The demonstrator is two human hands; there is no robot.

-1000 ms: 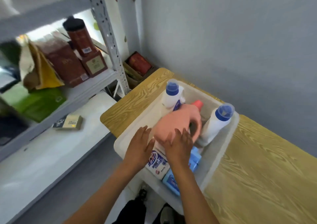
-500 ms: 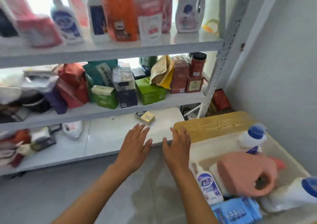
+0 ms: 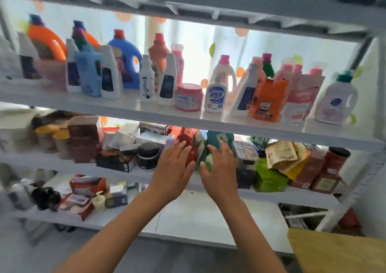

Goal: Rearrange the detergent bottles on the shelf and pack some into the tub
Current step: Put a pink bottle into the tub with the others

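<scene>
Many detergent bottles stand in a row on the upper white shelf (image 3: 146,114): an orange jug (image 3: 45,40) at the left, a blue jug (image 3: 127,57), white bottles (image 3: 168,80), a pink tub (image 3: 189,97), a small white bottle with a blue label (image 3: 215,95) and a white jug with a green cap (image 3: 336,99) at the right. My left hand (image 3: 174,168) and my right hand (image 3: 220,168) are raised side by side in front of the middle shelf, fingers straight, holding nothing. The tub is out of view.
The middle shelf (image 3: 83,166) holds boxes, jars, a green box (image 3: 269,178) and pouches. The lower shelf (image 3: 198,214) carries small packets at the left. A wooden table corner (image 3: 334,252) shows at the bottom right. A grey upright post (image 3: 355,189) stands at the right.
My view has swung from the tub on the table up to the shelves. Both hands left the pink jug in the tub and rose, empty, toward the shelf.
</scene>
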